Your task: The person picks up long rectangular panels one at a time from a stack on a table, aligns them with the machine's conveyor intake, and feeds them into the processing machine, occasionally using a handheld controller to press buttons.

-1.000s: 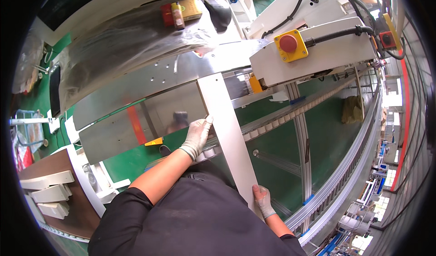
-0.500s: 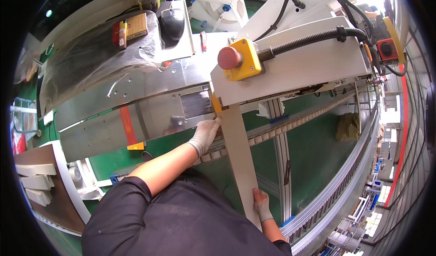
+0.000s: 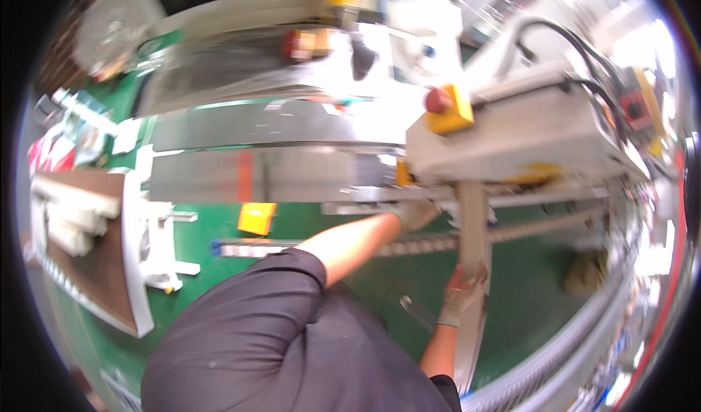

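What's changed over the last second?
The white board has shifted right past the orange block along the white housing. The left hand appears to have let go, though blurred; the right hand, now nearer the board's far end, still holds it. The stacked white strips stayed put.

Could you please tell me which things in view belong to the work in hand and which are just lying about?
In use, it seems:
long pale board, held in the right hand
white machine housing at its far end, left hand nearby

Apparently lying about:
small red and yellow items, blurred
dark mouse, blurred
brownish bundle
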`<state>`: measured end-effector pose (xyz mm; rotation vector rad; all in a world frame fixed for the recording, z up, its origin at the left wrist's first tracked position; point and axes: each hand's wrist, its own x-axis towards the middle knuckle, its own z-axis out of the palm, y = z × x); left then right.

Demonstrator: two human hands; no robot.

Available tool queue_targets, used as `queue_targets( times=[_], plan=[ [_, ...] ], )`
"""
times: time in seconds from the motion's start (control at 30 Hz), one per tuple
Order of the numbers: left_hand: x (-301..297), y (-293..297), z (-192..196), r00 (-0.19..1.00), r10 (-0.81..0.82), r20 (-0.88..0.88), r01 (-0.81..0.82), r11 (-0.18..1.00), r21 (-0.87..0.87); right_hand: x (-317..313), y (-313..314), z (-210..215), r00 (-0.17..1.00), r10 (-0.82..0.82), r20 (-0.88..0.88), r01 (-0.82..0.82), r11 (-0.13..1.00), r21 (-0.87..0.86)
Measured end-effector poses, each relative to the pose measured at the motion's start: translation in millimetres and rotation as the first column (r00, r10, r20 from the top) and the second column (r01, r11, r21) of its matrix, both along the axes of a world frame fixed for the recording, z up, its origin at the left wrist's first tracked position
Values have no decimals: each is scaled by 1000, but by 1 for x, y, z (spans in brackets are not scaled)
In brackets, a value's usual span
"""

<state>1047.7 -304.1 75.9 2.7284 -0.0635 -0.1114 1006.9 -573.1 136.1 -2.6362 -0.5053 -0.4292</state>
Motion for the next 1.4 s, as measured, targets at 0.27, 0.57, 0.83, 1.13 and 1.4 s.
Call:
queue_targets(
  times=[0.27, 0.57, 0.83, 1.13, 1.4],
  plan=[
    [-337, 168, 14, 911, 245, -332, -355, 875, -328, -146, 248, -12, 457, 887, -59, -881, 461, 105],
    [-737, 335, 5, -334, 829, -449, -360, -553, -752, -201, 287, -8, 481, 839, -253, -877, 468, -112],
    [-837, 477, 30, -512, 543, -666, 338, -585, -737, -232, 330, -16, 657, 663, -359, -716, 698, -20],
    [-837, 460, -6, -400, 711, -578, 431, -411, -804, -343, 440, -32, 213, 787, -579, -783, 492, 380],
    [-694, 282, 2, 354, 674, -649, 118, -720, -684, -441, 541, 23, -353, 639, -683, -385, 566, 729]
  ],
)
